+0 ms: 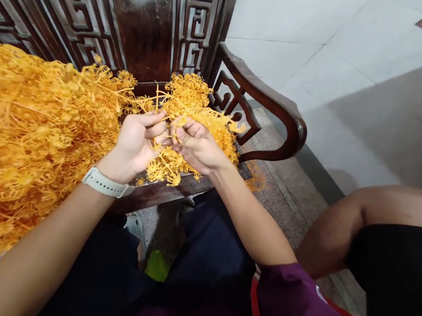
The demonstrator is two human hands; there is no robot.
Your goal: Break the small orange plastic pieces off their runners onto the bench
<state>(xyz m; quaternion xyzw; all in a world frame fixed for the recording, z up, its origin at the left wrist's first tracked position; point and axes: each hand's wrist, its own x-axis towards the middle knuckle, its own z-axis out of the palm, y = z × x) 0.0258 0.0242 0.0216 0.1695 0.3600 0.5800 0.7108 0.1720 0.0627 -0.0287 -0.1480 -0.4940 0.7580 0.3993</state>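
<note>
My left hand [138, 139], with a pale watch strap at the wrist, pinches a thin yellow-orange plant stem. Close beside it, my right hand [198, 148] has its fingers closed on a sprig of the same yellow plant [181, 121]. The fingertips of both hands nearly meet above the bench seat. A large heap of yellow-orange branching sprigs [32, 136] spreads to the left of my left hand. Behind and beyond my right hand lies a smaller pile of fine yellow sprigs [189, 90]. Some sprigs hang below the hands at the seat's front edge.
The dark carved wooden bench [145, 37] has a tall back and a curved armrest [281, 110] on the right. Yellow bits lie on the floor [257, 178] under the armrest. Another person's bent leg [337, 229] is at the right. A white tiled wall [294, 22] stands behind.
</note>
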